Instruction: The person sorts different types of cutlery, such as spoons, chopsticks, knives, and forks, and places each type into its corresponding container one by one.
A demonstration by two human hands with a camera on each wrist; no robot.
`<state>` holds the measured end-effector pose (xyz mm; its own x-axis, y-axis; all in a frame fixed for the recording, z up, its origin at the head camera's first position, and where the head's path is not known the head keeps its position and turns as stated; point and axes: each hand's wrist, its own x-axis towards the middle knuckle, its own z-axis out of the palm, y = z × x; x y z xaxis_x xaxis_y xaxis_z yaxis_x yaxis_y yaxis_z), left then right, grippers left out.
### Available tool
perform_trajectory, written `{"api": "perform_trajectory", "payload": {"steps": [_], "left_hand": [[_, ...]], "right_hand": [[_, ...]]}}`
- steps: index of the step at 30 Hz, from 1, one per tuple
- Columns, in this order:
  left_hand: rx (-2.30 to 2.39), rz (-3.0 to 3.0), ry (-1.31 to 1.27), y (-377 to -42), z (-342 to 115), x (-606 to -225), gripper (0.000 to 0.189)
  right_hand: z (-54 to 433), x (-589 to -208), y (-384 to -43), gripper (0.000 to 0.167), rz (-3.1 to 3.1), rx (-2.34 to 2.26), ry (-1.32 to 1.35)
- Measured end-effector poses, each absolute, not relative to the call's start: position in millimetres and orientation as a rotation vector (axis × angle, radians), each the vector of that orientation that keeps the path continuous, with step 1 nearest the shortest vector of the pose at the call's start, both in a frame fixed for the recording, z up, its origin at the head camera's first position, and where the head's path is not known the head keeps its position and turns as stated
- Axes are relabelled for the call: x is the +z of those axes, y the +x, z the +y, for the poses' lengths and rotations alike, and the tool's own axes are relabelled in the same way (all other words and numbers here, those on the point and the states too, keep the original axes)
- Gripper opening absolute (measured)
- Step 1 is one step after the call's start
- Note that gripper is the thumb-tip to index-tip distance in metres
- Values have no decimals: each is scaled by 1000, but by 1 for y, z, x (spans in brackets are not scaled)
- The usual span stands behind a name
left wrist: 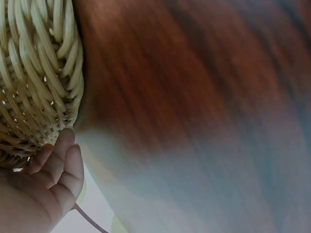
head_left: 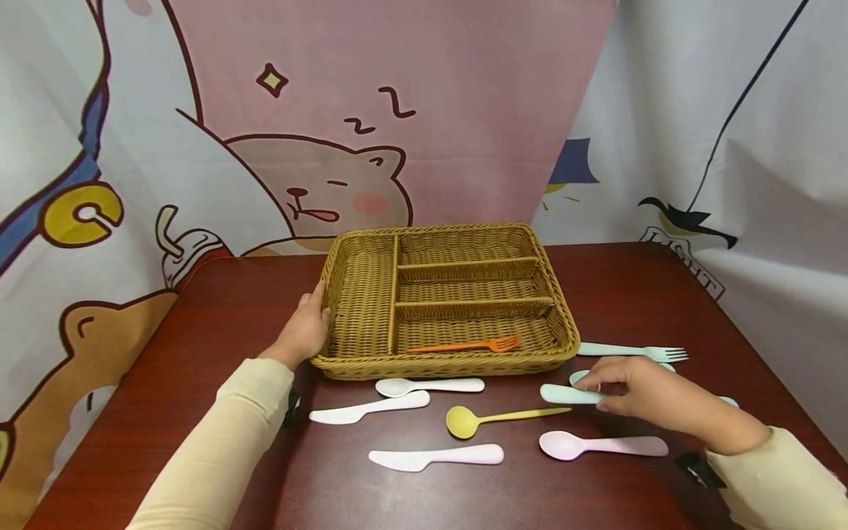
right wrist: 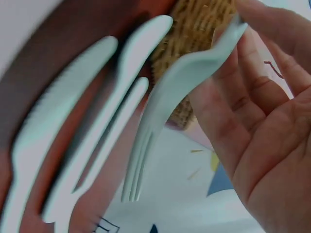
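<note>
My left hand (head_left: 303, 331) rests against the left side of a wicker cutlery tray (head_left: 444, 362). In the left wrist view its fingers (left wrist: 65, 160) touch the woven wall. My right hand (head_left: 645, 390) is low over the table to the right of the tray. It pinches a pale mint fork (right wrist: 182, 77), whose tines show in the right wrist view. The fork's handle sticks out left of my fingertips in the head view. Beneath this hand lie more mint pieces, among them a knife (right wrist: 58, 111). Another mint fork (head_left: 662, 354) lies just beyond the hand.
An orange fork (head_left: 464, 346) lies in the tray's front compartment. Before the tray are a white spoon (head_left: 430, 386), a white knife (head_left: 371, 407), a yellow spoon (head_left: 464, 422), a pale pink knife (head_left: 437, 457) and a pink spoon (head_left: 603, 445). A printed curtain (head_left: 464, 110) hangs behind the table.
</note>
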<state>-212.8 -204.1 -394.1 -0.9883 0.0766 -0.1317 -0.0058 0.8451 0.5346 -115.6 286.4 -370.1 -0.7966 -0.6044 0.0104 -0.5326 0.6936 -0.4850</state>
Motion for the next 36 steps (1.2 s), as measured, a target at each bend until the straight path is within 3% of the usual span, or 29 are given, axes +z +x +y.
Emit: {"api": "perform_trajectory", "payload": {"steps": [14, 36], "left_hand": [[842, 2864, 56, -212, -203, -393, 59], [831, 2876, 53, -212, -203, -393, 59]], "right_hand": [[271, -326, -134, 34, 2831, -782, -1008], [221, -293, -177, 34, 2793, -772, -853]]}}
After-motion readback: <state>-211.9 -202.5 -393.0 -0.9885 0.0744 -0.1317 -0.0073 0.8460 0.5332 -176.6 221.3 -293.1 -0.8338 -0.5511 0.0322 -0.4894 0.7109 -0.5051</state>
